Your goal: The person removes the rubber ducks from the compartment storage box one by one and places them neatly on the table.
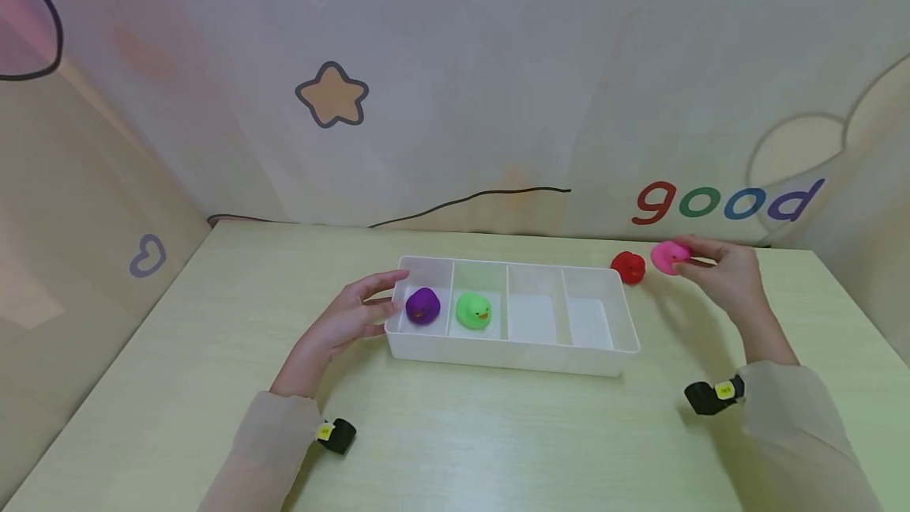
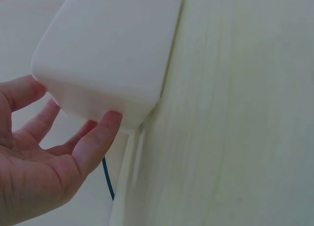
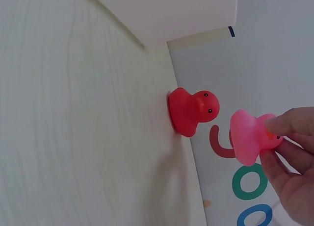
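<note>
My right hand point(image 1: 725, 275) pinches a pink rubber duck point(image 1: 669, 257) above the table, just right of a red rubber duck point(image 1: 629, 268). In the right wrist view the thumb and fingers hold the pink duck point(image 3: 250, 137) by its head, and the red duck point(image 3: 189, 111) stands on the table. A white divided tray point(image 1: 512, 355) lies mid-table. A purple duck point(image 1: 423, 306) sits in its leftmost compartment, a green duck point(image 1: 473, 310) in the one beside it. My left hand point(image 1: 351, 313) touches the tray's left end with spread fingertips, the thumb near the front corner.
The two right compartments of the tray hold no ducks. Behind the pale wooden table point(image 1: 498, 433) stands a printed backdrop point(image 1: 455, 101) with a star and the word "good". A dark camera point(image 1: 340, 436) is strapped at the left wrist, another camera point(image 1: 711, 397) at the right.
</note>
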`<act>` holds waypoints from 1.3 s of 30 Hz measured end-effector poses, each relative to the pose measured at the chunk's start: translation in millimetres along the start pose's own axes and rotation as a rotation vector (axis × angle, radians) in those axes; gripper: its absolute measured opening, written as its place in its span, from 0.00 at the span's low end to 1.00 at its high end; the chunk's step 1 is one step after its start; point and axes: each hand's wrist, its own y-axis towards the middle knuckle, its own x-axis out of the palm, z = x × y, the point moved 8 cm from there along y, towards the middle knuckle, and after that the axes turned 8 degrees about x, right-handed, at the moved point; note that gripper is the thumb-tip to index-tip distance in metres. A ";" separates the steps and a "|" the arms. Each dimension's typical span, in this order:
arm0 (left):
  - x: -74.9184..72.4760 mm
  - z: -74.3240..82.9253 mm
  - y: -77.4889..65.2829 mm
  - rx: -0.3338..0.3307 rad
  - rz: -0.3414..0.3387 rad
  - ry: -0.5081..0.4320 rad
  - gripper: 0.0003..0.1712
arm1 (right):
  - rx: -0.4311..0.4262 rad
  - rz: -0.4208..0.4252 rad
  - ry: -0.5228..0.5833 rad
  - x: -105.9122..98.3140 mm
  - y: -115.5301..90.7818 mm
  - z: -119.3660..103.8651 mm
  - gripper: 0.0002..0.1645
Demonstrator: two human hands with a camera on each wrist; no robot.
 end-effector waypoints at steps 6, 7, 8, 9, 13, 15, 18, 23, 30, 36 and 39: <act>0.7 0.9 0.2 0.000 -0.004 -0.010 0.29 | 0.018 -0.046 -0.046 4.5 0.6 -0.9 0.27; 0.7 1.0 0.2 0.000 -0.003 -0.011 0.29 | 0.023 -0.048 -0.049 5.4 2.1 0.6 0.27; 0.6 1.2 0.0 -0.001 -0.003 -0.010 0.29 | 0.032 -0.054 -0.050 6.6 3.8 2.6 0.27; 0.5 1.2 -0.1 -0.002 -0.002 -0.010 0.29 | 0.037 -0.058 -0.048 7.8 6.2 5.1 0.27; 0.2 1.8 -0.4 0.002 -0.005 -0.007 0.29 | 0.060 -0.061 -0.030 11.2 16.9 19.2 0.28; 0.1 1.4 -0.3 0.001 -0.006 -0.008 0.29 | 0.075 -0.055 -0.025 12.4 21.7 26.7 0.29; 0.2 0.9 0.6 0.004 -0.010 -0.011 0.29 | 0.102 -0.048 -0.039 13.9 23.9 32.0 0.28; -0.4 0.8 0.7 0.002 -0.003 -0.007 0.29 | 0.093 -0.060 -0.078 15.8 21.5 26.1 0.26; -0.5 1.1 0.1 0.010 -0.012 -0.006 0.29 | 0.141 -0.079 -0.120 18.9 20.6 30.2 0.25; -0.4 1.7 -0.5 0.012 -0.018 -0.010 0.29 | 0.176 -0.100 -0.117 21.2 20.1 32.4 0.26; -0.3 1.7 -0.7 0.010 -0.016 -0.017 0.30 | 0.172 -0.106 -0.118 21.4 20.4 32.6 0.26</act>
